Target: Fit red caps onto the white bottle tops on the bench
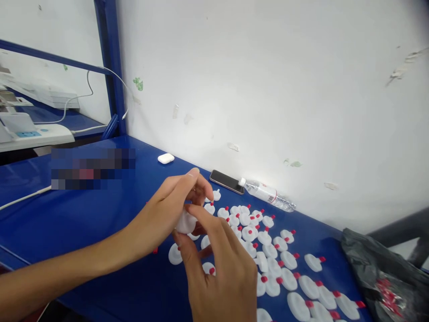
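A round white plastic piece (186,222) is between my two hands, partly covered by fingers. My right hand (221,264) pinches it between thumb and index finger. My left hand (174,197) is closed around its far side, with the thumb raised and some fingers hidden behind. Beneath and to the right of the hands, several round white pieces with red caps (250,233) lie spread over the blue table (110,223). A white piece with no red cap showing (216,195) lies just beyond my left fingers.
By the wall lie a white case (166,158), a black phone (227,182) and a clear plastic bottle (268,195). A dark plastic bag (378,264) with red bits sits at the right. A power strip (36,136) and cables are at the left, near a blurred-out patch.
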A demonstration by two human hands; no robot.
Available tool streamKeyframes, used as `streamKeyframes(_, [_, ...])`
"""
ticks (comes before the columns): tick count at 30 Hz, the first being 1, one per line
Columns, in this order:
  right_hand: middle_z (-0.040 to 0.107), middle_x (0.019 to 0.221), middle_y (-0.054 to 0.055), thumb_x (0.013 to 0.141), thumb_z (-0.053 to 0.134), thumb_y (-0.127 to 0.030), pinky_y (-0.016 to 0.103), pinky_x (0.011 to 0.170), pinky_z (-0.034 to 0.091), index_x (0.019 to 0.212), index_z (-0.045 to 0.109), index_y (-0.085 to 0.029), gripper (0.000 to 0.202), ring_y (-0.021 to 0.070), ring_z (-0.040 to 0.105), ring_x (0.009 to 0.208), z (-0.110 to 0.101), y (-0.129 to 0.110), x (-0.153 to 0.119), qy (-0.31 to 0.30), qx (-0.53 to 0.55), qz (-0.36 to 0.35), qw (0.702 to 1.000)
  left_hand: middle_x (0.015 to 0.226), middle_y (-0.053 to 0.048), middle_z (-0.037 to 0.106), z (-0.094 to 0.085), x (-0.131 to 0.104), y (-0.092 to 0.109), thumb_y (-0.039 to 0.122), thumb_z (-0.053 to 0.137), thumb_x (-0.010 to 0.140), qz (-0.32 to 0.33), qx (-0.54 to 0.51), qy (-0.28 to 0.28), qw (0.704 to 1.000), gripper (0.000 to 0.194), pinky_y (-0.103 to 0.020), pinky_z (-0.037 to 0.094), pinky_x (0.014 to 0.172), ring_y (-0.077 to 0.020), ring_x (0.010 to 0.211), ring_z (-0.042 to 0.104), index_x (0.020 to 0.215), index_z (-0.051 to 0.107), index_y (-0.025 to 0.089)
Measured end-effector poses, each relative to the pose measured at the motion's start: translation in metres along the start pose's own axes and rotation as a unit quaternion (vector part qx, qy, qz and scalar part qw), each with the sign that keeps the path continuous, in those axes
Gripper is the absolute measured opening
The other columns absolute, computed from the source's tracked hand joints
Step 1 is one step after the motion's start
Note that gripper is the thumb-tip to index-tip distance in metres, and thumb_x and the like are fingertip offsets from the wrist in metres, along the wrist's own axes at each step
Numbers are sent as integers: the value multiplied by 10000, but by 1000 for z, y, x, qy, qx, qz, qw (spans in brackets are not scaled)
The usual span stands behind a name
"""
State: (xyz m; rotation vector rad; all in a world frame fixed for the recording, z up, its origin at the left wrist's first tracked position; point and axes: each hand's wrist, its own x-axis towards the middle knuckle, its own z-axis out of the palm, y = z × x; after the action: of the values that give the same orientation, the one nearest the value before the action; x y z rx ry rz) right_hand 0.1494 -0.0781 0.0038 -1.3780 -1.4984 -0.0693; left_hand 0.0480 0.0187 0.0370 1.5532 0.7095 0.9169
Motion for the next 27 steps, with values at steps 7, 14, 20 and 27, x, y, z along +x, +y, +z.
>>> streamKeyframes(7, [807, 1022, -66, 1014, 570, -382, 248, 552, 585, 1220, 678, -348, 234, 170, 791, 787, -12, 3, 4, 39, -48, 21, 998, 791, -11, 694, -38, -13, -3, 545, 411, 1024, 93, 320, 36, 942, 417, -288, 454, 557, -186, 662, 600, 895, 685, 258])
streamKeyframes(14, [816, 1004, -43, 1024, 508, -371, 217, 559, 608, 1222, 712, -344, 286, 161, 790, 750, -23, 7, 9, 39, -62, 57, 996, 927, 8, 766, -86, -21, -37, 453, 564, 937, 12, 444, -53, 894, 228, -300, 475, 622, -235, 744, 666, 977, 756, 335])
streamKeyframes(20, [818, 1070, -12, 1035, 483, -380, 266, 563, 625, 1220, 726, -323, 310, 193, 795, 720, -22, 7, 9, 23, -74, 60, 995, 990, -2, 749, -85, -14, -57, 462, 517, 983, 5, 456, -64, 887, 276, -295, 485, 715, -239, 891, 694, 1055, 764, 363])
streamKeyframes(27, [817, 1067, -35, 1037, 494, -373, 258, 638, 629, 1201, 736, -311, 300, 190, 800, 815, -20, 13, 5, 4, -74, 49, 996, 969, -2, 724, -76, -8, -62, 386, 538, 935, -35, 476, -96, 874, 232, -313, 445, 685, -233, 841, 672, 927, 768, 359])
